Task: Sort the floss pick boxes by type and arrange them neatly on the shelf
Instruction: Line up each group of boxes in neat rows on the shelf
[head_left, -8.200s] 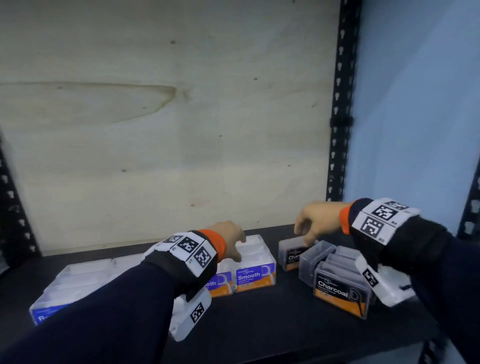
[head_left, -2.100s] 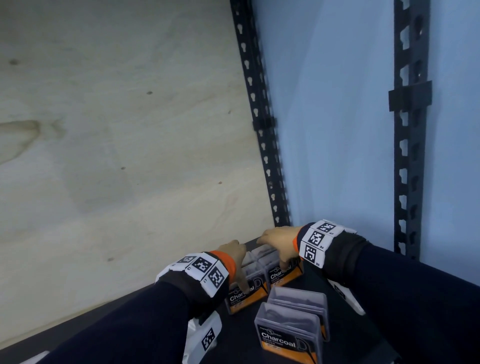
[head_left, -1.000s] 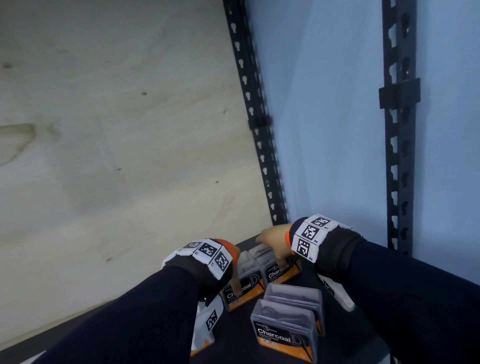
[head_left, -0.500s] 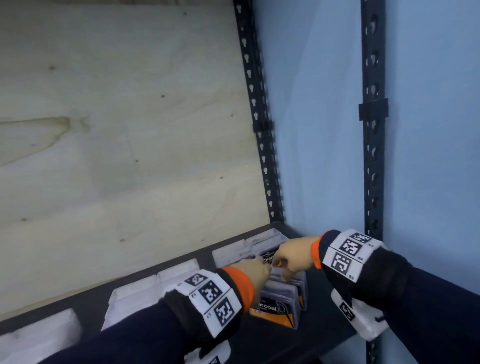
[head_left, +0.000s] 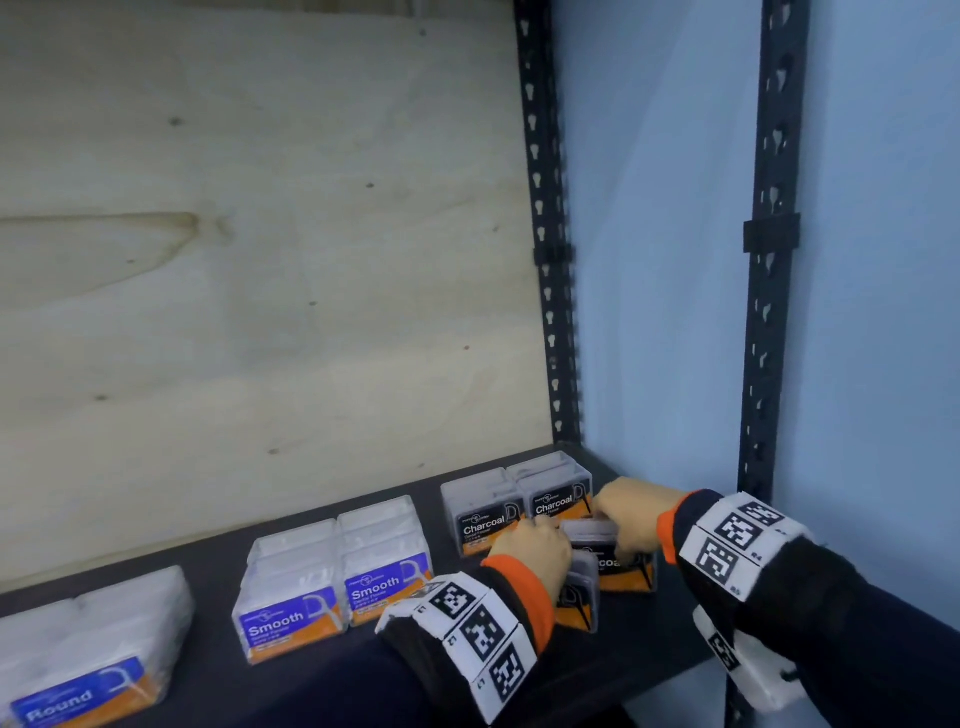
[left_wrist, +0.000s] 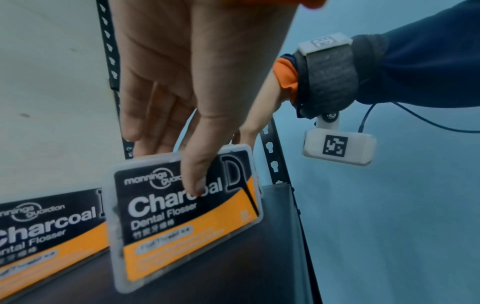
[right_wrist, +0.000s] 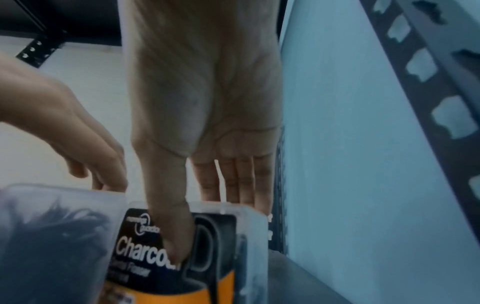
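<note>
**Seating the two front Charcoal boxes in line**

My left hand (left_wrist: 187, 86) pinches one clear plastic Charcoal floss pick box with a black-and-orange label (left_wrist: 187, 214), thumb on the label face, fingers behind the top edge; it is tilted, one lower corner on the dark shelf (head_left: 644, 639). My right hand (right_wrist: 205, 115) pinches a second Charcoal box (right_wrist: 182, 257) the same way, just to the right. Both sit near the front right corner, in front of the back pair of Charcoal boxes (head_left: 519, 506) by the plywood back panel (head_left: 260, 260).

To do this well, I judge that I should stand each box upright, label facing me, then slide them back until they touch the back pair, sides flush. A loose pinch could let a box topple. The blue-labelled Smooth boxes (head_left: 337, 587) and the Round boxes (head_left: 88, 660) lie grouped further left.
</note>
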